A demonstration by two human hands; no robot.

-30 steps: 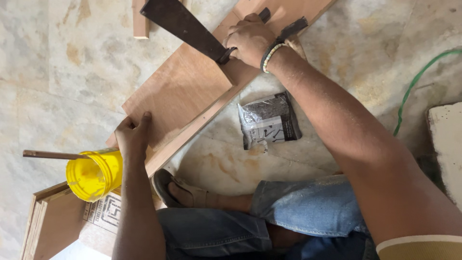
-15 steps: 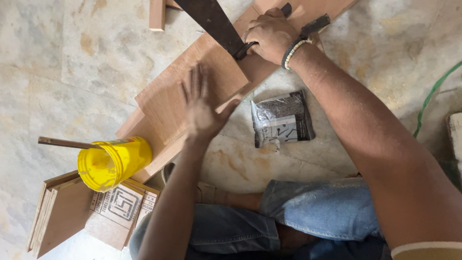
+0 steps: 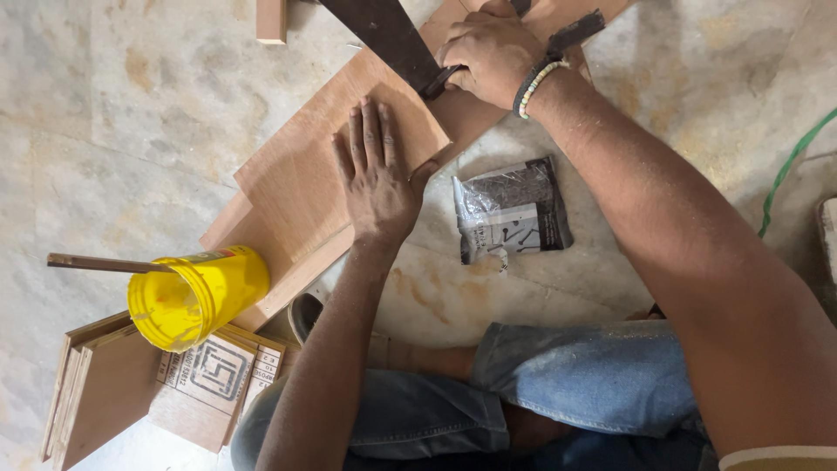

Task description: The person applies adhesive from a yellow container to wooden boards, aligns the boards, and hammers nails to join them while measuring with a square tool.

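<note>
My left hand (image 3: pixel 377 174) lies flat, fingers spread, on a brown plywood sheet (image 3: pixel 296 174) that rests on the stone floor. My right hand (image 3: pixel 490 48), a beaded band on its wrist, grips the handle of a hand saw whose dark blade (image 3: pixel 384 35) runs up and to the left over the sheet's top edge. The saw sits at the sheet's upper right, just above my left fingertips. Under the top sheet lies a second wooden board (image 3: pixel 261 262).
A yellow bucket (image 3: pixel 196 296) with a stick across it stands at the lower left, on stacked plywood pieces (image 3: pixel 96 392). A small plastic packet (image 3: pixel 510 214) lies on the floor. My jeans-clad legs (image 3: pixel 558 392) fill the bottom. A green hose (image 3: pixel 789 166) runs at right.
My left hand has moved from the sheet's lower edge near the bucket up onto the sheet and now presses flat beside the saw. The right hand has kept its grip on the saw.
</note>
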